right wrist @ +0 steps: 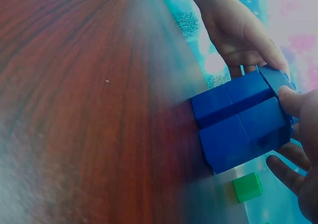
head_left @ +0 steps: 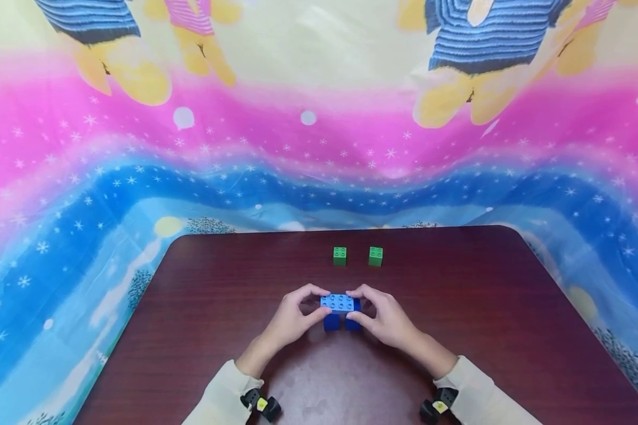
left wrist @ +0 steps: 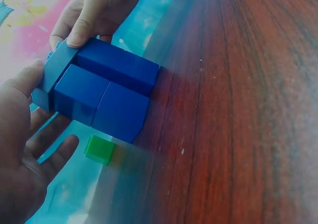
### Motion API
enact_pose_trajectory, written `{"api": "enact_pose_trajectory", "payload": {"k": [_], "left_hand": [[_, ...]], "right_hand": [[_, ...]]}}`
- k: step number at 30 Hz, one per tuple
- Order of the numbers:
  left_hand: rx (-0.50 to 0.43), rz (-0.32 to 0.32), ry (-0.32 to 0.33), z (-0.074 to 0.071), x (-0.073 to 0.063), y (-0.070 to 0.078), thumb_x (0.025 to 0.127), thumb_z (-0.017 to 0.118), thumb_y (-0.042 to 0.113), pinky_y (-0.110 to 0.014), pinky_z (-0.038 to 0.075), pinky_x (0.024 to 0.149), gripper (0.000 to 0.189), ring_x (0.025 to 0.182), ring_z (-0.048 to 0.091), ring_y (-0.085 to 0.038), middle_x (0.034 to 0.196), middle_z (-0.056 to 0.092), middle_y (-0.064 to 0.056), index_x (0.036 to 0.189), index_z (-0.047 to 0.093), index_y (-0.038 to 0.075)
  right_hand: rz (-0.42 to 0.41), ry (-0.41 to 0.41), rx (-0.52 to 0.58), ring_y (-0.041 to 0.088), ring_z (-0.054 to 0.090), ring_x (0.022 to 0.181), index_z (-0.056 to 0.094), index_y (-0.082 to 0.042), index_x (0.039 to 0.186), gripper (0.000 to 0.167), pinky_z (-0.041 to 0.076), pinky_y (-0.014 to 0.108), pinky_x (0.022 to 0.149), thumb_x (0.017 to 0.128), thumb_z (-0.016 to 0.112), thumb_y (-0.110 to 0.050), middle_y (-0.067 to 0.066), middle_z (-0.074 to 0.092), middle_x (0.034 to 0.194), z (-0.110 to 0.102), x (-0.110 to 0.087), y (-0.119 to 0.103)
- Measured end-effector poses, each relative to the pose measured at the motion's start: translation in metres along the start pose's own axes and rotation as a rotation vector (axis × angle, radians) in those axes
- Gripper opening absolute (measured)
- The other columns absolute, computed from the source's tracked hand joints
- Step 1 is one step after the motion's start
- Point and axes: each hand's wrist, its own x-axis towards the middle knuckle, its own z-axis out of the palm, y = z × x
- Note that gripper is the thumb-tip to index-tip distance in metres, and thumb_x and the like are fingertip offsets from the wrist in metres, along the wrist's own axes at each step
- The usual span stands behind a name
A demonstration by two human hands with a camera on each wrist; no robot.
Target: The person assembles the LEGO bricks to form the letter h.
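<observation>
A light blue eight-stud brick (head_left: 337, 303) lies across the top of two dark blue stacks (left wrist: 121, 110), each built of two blocks and standing on the table with a narrow gap between them. My left hand (head_left: 291, 319) pinches the light brick's left end between thumb and fingers. From the other side my right hand (head_left: 392, 319) grips near its right end, thumb in front and index finger behind. A strip of dark blue shows past the light brick's right end in the head view. In the right wrist view, the stacks (right wrist: 231, 127) stand upright below the fingers.
Two small green four-stud bricks, a left one (head_left: 339, 256) and a right one (head_left: 376, 256), stand apart near the far edge of the dark red-brown table (head_left: 234, 265). A patterned cloth (head_left: 308, 153) hangs behind and around the table.
</observation>
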Motion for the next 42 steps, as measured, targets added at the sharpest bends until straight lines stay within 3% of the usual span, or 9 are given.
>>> {"api": "enact_pose_trajectory", "payload": {"k": [6,12,19,23,29,34,38,42], "left_hand": [[-0.014,0.018,0.002,-0.0005,0.0007,-0.0003,0.093,0.076,0.020,-0.043,0.060,0.084,0.027,0.098,0.072,-0.020,0.113,0.072,-0.002,0.119,0.070,0.014],[-0.015,0.013,-0.008,-0.0001,0.0015,0.0015,0.093,0.076,0.019,-0.043,0.060,0.083,0.026,0.097,0.071,-0.017,0.112,0.072,-0.003,0.118,0.070,0.013],[-0.032,0.016,-0.005,-0.0008,0.0028,0.0018,0.093,0.077,0.015,-0.046,0.060,0.081,0.024,0.096,0.071,-0.022,0.112,0.073,-0.006,0.115,0.070,0.011],[-0.034,0.021,-0.003,-0.0015,0.0020,0.0013,0.093,0.077,0.016,-0.045,0.060,0.081,0.024,0.096,0.071,-0.024,0.112,0.073,-0.008,0.115,0.071,0.011],[-0.012,0.000,0.001,-0.0018,0.0008,0.0027,0.093,0.077,0.018,-0.035,0.060,0.082,0.025,0.097,0.071,-0.016,0.113,0.073,-0.002,0.116,0.071,0.013],[0.012,0.019,-0.015,-0.0014,0.0018,0.0029,0.093,0.077,0.019,-0.042,0.061,0.080,0.025,0.095,0.070,-0.020,0.112,0.072,-0.003,0.116,0.070,0.013],[0.042,0.037,-0.020,-0.0008,0.0026,0.0040,0.093,0.077,0.018,-0.040,0.061,0.079,0.024,0.093,0.068,-0.020,0.110,0.071,-0.001,0.115,0.070,0.013],[0.056,0.044,-0.019,-0.0006,0.0021,0.0045,0.093,0.077,0.020,-0.041,0.061,0.079,0.024,0.094,0.068,-0.021,0.110,0.071,-0.001,0.115,0.069,0.013]], "right_hand": [[0.004,-0.035,-0.012,0.010,0.065,0.089,0.063,-0.014,0.130,0.049,0.059,0.028,0.079,0.086,0.083,-0.017,-0.002,0.070,0.116,-0.0007,-0.0004,0.0012],[0.018,-0.061,-0.022,0.009,0.066,0.092,0.061,-0.016,0.132,0.051,0.059,0.029,0.083,0.086,0.083,-0.015,-0.006,0.069,0.118,-0.0030,-0.0005,0.0024],[0.000,-0.010,-0.055,0.010,0.067,0.093,0.063,-0.012,0.132,0.053,0.060,0.032,0.081,0.084,0.085,-0.012,-0.002,0.070,0.121,-0.0072,-0.0004,0.0043],[0.014,0.004,-0.040,0.009,0.067,0.090,0.063,-0.011,0.131,0.052,0.060,0.030,0.079,0.084,0.084,-0.012,-0.002,0.071,0.120,-0.0075,-0.0020,0.0076],[0.020,-0.033,0.006,0.012,0.068,0.091,0.062,-0.014,0.132,0.051,0.060,0.032,0.080,0.086,0.083,-0.014,-0.003,0.070,0.118,-0.0043,-0.0023,0.0089],[0.017,-0.043,0.030,0.017,0.068,0.093,0.061,-0.010,0.133,0.053,0.060,0.038,0.080,0.085,0.084,-0.014,-0.001,0.070,0.119,-0.0030,-0.0019,0.0064],[-0.013,-0.031,0.030,0.013,0.067,0.099,0.061,-0.014,0.136,0.056,0.060,0.037,0.083,0.086,0.084,-0.019,-0.002,0.067,0.126,-0.0028,-0.0028,0.0059],[-0.046,-0.013,0.055,0.010,0.067,0.102,0.063,-0.015,0.134,0.047,0.059,0.033,0.084,0.091,0.079,-0.023,-0.003,0.068,0.126,-0.0015,-0.0022,0.0039]]}}
